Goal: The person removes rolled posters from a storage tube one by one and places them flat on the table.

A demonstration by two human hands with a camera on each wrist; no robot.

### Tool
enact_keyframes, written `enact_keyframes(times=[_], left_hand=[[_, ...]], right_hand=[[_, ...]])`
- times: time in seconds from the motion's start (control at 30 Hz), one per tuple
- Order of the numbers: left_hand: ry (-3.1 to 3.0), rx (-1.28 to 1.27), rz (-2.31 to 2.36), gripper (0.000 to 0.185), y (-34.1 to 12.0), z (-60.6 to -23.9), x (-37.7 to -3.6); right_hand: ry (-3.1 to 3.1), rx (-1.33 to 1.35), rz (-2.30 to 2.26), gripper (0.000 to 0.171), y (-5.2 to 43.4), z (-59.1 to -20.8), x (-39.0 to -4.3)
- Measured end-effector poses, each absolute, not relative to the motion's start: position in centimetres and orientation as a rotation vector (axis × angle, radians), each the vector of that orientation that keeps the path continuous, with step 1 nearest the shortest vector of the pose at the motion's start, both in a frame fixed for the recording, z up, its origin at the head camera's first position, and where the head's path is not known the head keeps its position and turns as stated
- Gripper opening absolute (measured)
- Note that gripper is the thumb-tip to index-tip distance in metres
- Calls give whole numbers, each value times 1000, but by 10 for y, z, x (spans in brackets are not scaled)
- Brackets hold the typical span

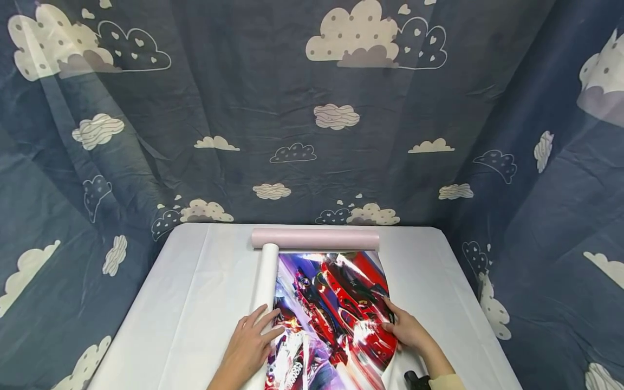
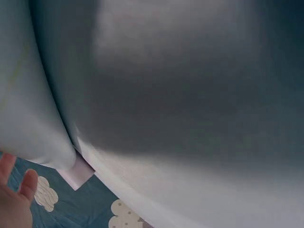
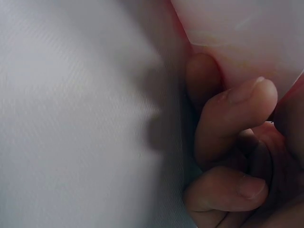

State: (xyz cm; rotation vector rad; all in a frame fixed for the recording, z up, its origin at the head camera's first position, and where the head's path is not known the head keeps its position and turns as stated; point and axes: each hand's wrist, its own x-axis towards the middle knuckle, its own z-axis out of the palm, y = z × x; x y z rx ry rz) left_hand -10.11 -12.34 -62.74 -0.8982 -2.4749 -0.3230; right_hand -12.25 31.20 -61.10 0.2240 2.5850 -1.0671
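A glossy poster [image 1: 336, 303] with red racing cars lies partly unrolled on the white table. Its left side is still a white roll [image 1: 268, 271]. My left hand [image 1: 247, 344] rests on that roll with spread fingers, their tips reaching the printed face. In the left wrist view the left hand [image 2: 14, 204] shows beside the white roll [image 2: 33, 99]. At the right edge, my right hand [image 1: 411, 329] pinches the poster, thumb on the print. Curled fingers [image 3: 235, 116] stand behind the sheet's pale back [image 3: 247, 33] in the right wrist view.
A pale pink roll [image 1: 316, 238] lies across the table's far side, just beyond the poster's top edge. The white tabletop [image 1: 195, 303] extends to both sides. Dark blue cloud-patterned cloth [image 1: 273, 97] hangs behind and around the table.
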Motion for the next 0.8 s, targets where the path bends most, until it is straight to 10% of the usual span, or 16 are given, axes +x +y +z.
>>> enact_keyframes(times=[0.8], left_hand=[[-2631, -672, -363, 29, -150, -621, -99]], right_hand=[[2568, 271, -1057, 82, 326, -610, -120]])
